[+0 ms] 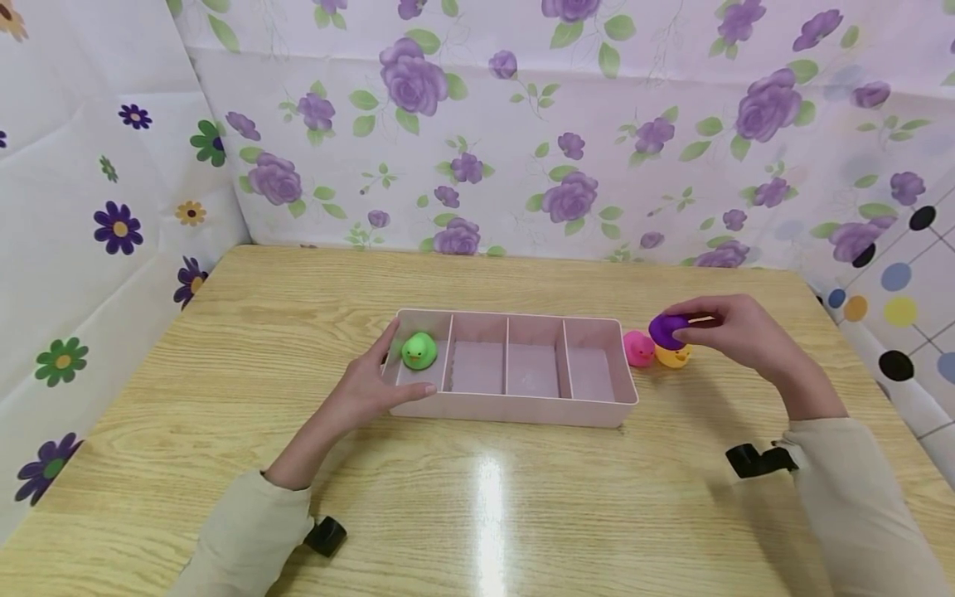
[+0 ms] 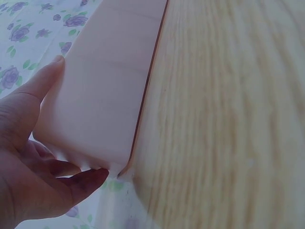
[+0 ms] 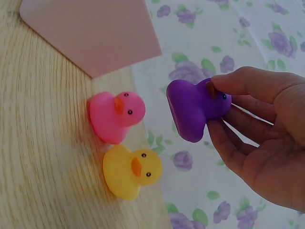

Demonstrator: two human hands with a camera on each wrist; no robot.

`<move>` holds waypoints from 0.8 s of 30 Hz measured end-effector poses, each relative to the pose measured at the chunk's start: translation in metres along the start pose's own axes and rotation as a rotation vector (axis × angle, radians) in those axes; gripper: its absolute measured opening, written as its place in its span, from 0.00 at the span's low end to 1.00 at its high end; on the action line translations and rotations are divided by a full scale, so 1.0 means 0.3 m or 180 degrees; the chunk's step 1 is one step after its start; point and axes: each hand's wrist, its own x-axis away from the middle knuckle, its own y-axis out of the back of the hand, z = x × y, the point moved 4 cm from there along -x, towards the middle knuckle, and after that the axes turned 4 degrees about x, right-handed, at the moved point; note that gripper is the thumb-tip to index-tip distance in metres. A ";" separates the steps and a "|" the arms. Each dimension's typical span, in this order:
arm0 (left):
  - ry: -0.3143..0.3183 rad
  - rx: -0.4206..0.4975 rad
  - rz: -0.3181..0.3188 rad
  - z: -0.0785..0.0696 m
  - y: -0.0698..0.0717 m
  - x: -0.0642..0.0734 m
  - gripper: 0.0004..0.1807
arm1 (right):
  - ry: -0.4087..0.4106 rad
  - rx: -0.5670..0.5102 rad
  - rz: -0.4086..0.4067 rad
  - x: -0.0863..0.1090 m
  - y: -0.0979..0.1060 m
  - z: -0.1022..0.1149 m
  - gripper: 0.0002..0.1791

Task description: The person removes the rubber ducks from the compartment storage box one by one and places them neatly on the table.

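Observation:
A pale pink divided box (image 1: 515,408) stands on the table, split into several compartments in a row. My left hand (image 1: 370,377) holds its left end, thumb on the front wall and fingers along the end wall, as the left wrist view also shows. In the leftmost compartment sits a green rubber duck (image 1: 419,351). Between thumb and fingers my right hand (image 1: 734,332) pinches a purple rubber duck (image 3: 193,109) by its head, raised off the table. Below it are a pink rubber duck (image 3: 114,116) and a yellow rubber duck (image 3: 131,171), side by side right of the box.
The wooden table (image 1: 418,506) carries everything and meets a flower-printed cloth (image 1: 477,124) at its back edge. Patterned sheets hang at the left and right too. Both sleeves have a small black camera mount near the cuff.

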 end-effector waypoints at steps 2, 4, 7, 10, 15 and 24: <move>0.0009 -0.0007 0.0005 0.000 -0.001 0.000 0.60 | -0.0036 0.0019 -0.0025 0.001 0.008 -0.017 0.24; 0.0007 -0.0018 0.0016 0.000 -0.001 0.000 0.60 | -0.0083 0.0041 -0.0038 0.002 0.015 -0.034 0.24; -0.0001 -0.0016 0.0023 -0.001 -0.002 0.000 0.61 | -0.0174 0.0066 -0.0058 0.005 0.026 -0.060 0.25; -0.0005 -0.0014 0.0025 -0.001 -0.004 -0.001 0.61 | -0.0245 0.0087 -0.0079 0.010 0.038 -0.084 0.27; 0.0021 -0.0025 0.0013 0.002 -0.004 -0.003 0.60 | -0.0337 0.0044 -0.0096 0.017 0.054 -0.122 0.28; 0.0009 -0.0055 0.0004 0.001 -0.003 -0.003 0.61 | -0.0564 -0.0111 -0.0070 0.021 0.062 -0.198 0.30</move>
